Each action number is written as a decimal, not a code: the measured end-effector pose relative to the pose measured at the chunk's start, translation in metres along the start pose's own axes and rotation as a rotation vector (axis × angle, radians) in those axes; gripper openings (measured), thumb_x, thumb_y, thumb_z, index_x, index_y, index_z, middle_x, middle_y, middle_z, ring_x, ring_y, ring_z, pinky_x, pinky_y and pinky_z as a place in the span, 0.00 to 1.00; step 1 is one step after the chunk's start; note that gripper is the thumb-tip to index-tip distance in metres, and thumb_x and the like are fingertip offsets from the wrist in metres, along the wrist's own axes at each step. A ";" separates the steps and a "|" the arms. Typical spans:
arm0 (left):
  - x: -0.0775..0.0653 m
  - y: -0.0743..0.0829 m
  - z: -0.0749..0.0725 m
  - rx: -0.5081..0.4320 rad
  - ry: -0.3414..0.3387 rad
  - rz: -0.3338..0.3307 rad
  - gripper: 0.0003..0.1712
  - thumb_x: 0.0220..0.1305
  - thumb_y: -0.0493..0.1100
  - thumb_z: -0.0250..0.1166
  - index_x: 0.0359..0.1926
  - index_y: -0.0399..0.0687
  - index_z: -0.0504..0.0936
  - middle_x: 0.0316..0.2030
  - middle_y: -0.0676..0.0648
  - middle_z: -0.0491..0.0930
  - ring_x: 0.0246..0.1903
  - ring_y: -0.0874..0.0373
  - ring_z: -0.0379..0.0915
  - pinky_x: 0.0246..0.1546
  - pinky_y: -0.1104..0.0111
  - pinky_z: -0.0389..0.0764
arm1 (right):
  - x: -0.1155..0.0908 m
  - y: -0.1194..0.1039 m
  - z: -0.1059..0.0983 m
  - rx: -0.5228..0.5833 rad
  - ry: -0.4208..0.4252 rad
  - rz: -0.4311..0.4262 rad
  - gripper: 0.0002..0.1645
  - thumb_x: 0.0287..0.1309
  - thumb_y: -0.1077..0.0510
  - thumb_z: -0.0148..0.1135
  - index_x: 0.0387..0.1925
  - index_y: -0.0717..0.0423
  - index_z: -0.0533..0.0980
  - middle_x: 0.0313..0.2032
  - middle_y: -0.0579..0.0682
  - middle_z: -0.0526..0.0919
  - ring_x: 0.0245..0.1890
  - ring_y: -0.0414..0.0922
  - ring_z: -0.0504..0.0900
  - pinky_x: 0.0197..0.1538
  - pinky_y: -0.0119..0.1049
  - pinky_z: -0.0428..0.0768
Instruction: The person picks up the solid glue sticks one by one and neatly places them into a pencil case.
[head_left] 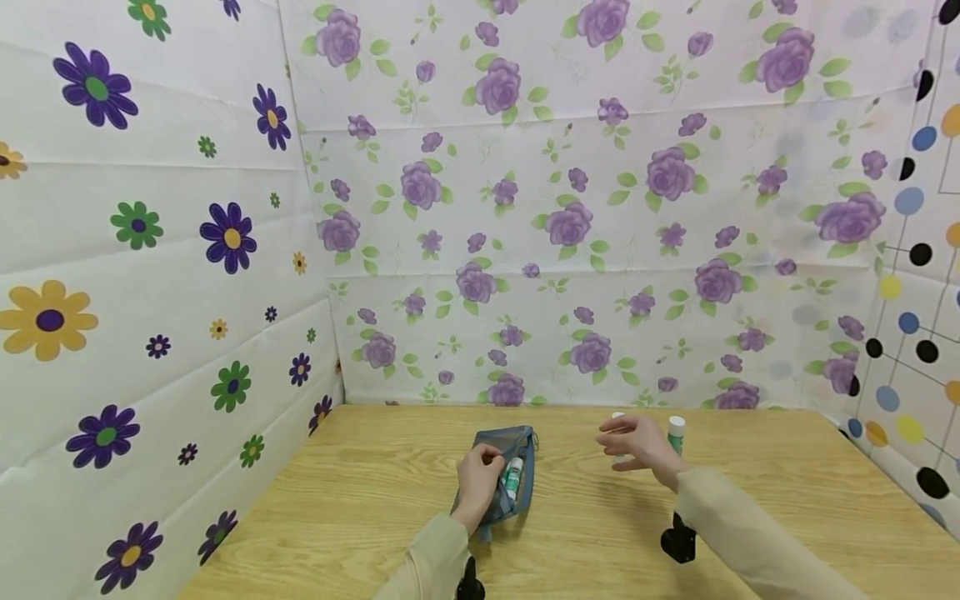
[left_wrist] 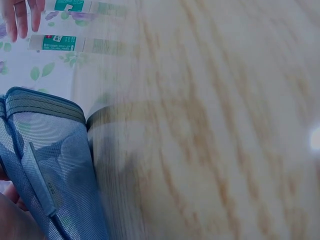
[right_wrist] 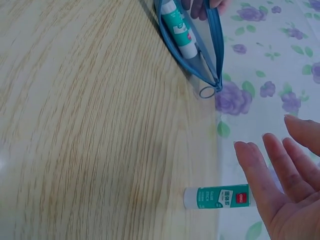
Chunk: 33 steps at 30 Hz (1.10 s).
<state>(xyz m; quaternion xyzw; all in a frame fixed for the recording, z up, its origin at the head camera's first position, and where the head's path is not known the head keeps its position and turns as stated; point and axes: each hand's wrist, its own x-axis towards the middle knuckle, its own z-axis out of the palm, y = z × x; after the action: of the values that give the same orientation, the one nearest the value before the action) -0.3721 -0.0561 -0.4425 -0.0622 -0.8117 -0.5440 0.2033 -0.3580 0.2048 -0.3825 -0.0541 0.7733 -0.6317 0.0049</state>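
And the left hand pinches the left edge of the unzipped mesh pouch, one glue stick lying inside. Right of the pouch, the right hand hovers, fingers loosely extended, gripping nothing, near two upright glue sticks on the table.

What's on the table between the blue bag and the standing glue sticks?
Nothing, just bare wooden table between the blue bag and the standing glue sticks; the head view shows it.
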 end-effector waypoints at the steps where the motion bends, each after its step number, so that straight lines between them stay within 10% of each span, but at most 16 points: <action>1: 0.000 0.000 0.000 -0.001 0.000 0.000 0.03 0.54 0.31 0.59 0.30 0.35 0.79 0.22 0.50 0.73 0.22 0.59 0.66 0.24 0.66 0.70 | 0.000 0.001 -0.001 -0.002 -0.001 0.000 0.21 0.55 0.59 0.61 0.47 0.69 0.71 0.40 0.58 0.78 0.38 0.54 0.78 0.35 0.46 0.77; 33: -0.001 0.002 0.000 0.015 -0.008 -0.017 0.03 0.55 0.31 0.59 0.30 0.37 0.79 0.23 0.51 0.72 0.22 0.59 0.67 0.24 0.66 0.70 | -0.006 0.002 -0.043 -0.014 0.039 -0.015 0.23 0.55 0.60 0.60 0.48 0.73 0.69 0.39 0.60 0.77 0.35 0.52 0.79 0.35 0.46 0.77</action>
<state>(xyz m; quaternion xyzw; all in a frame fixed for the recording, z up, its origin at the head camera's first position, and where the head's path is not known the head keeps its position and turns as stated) -0.3709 -0.0553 -0.4414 -0.0558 -0.8171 -0.5392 0.1960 -0.3557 0.2476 -0.3761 -0.0476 0.7771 -0.6273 -0.0151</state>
